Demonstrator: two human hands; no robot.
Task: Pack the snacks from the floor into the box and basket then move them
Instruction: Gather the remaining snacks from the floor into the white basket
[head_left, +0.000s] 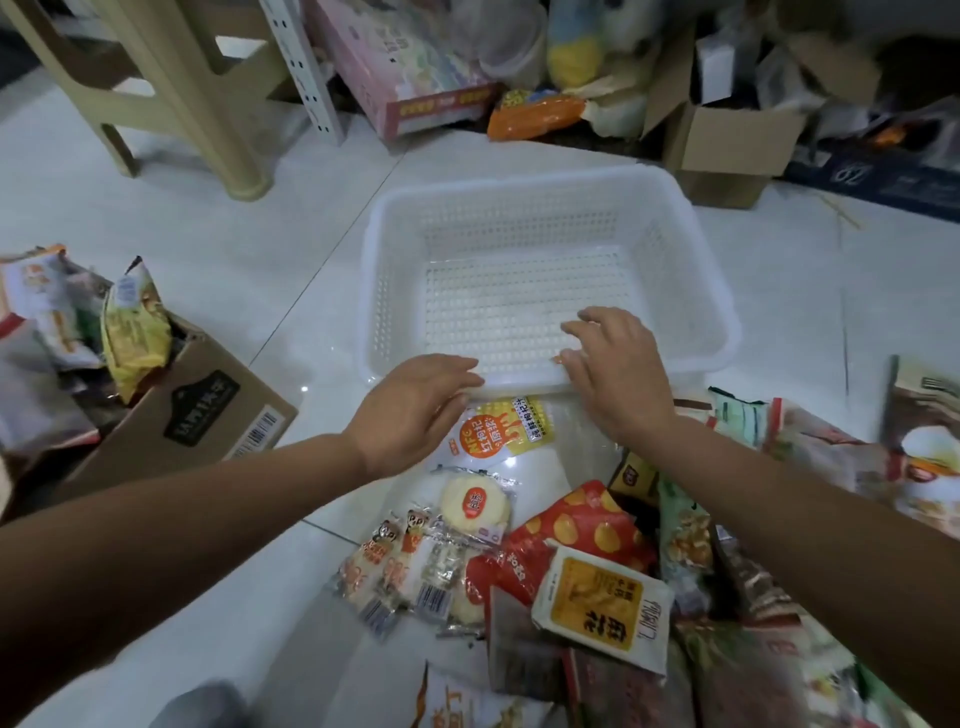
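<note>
On the floor (156, 218), in the middle of the view, stands the white basket (519, 188). The left hand (415, 402) touches its near rim with straight fingers held together. The right hand (615, 369) lies over the same rim with fingers a little spread; I cannot tell if it grips. Snacks (571, 545) lie piled just before the basket. The box (208, 410) at the left holds more packets.

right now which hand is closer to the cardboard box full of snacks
Left. The left hand sits on the white basket's near rim, right of the cardboard box; the right hand sits farther right on that rim.
</note>
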